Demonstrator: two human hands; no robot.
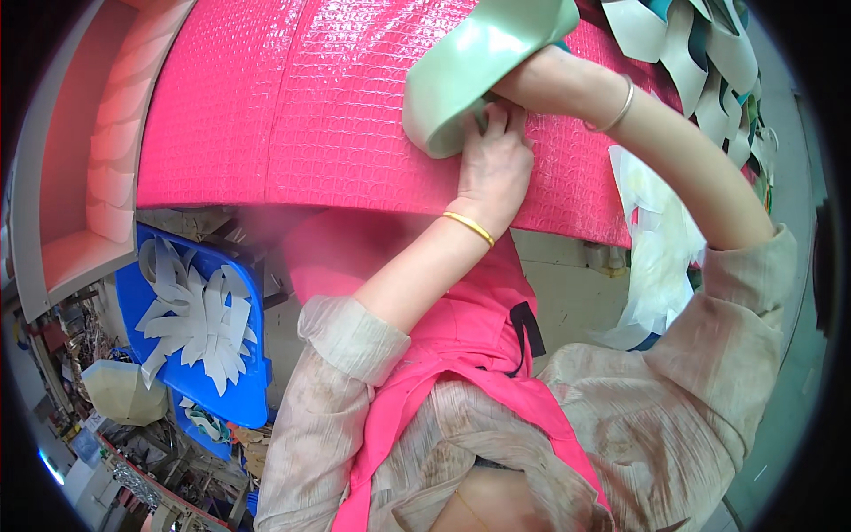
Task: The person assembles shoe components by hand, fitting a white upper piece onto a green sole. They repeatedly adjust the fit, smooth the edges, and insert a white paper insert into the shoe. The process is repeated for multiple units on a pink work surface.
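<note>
A wide, glossy pale green strip point(479, 66) curls in a loop over the pink quilted cover of the table point(355, 106). At its near edge, my left hand point(498, 160), with a gold-coloured bangle on the wrist, has its fingers bent and closed on the strip. My right hand point(536, 80), a silver-coloured bangle at its wrist, reaches in from the right and touches the strip's right edge. The strip covers most of that hand's fingers, so their grip does not show. Both hands are close together above the table's near part.
Similar pale strips with teal undersides point(700, 62) hang in a heap at the right. Thin whitish sheets point(651, 239) hang beneath them. A blue plastic bin point(257, 390) with white cut strips point(208, 310) stands at the lower left, below an open-fronted box point(31, 248) holding stacked pieces.
</note>
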